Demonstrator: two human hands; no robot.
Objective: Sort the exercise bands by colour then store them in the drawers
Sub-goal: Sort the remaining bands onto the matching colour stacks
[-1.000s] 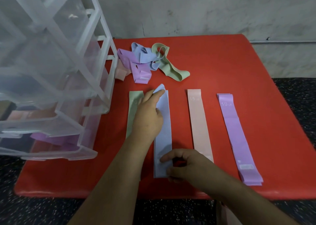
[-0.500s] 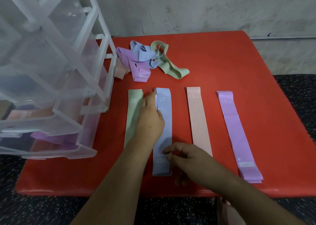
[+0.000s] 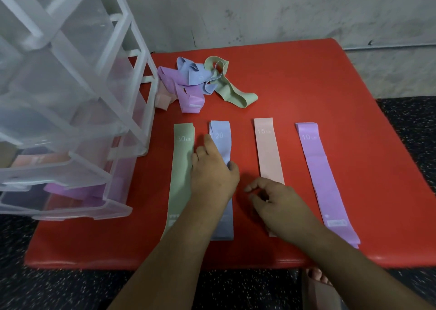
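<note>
Four exercise bands lie flat side by side on the red table (image 3: 318,78): green (image 3: 181,180), blue (image 3: 223,140), pink (image 3: 267,154) and purple (image 3: 323,182). My left hand (image 3: 212,175) presses flat on the middle of the blue band, its fingers straight and its edge touching the green one. Loosely curled and holding nothing, my right hand (image 3: 276,203) hovers between the blue and pink bands, over the pink band's near end. A tangled pile of bands (image 3: 195,83) in purple, blue, green and pink lies at the back.
A clear plastic drawer unit (image 3: 70,121) stands on the table's left side, its lower drawers pulled out. One drawer holds a pink band (image 3: 35,161), the one below a purple band (image 3: 75,189). A grey wall rises behind the table; dark speckled floor surrounds it.
My left hand has smoothed the blue band's lifted far end flat and slid back toward me. My right hand has let go of the band's near end and moved right.
</note>
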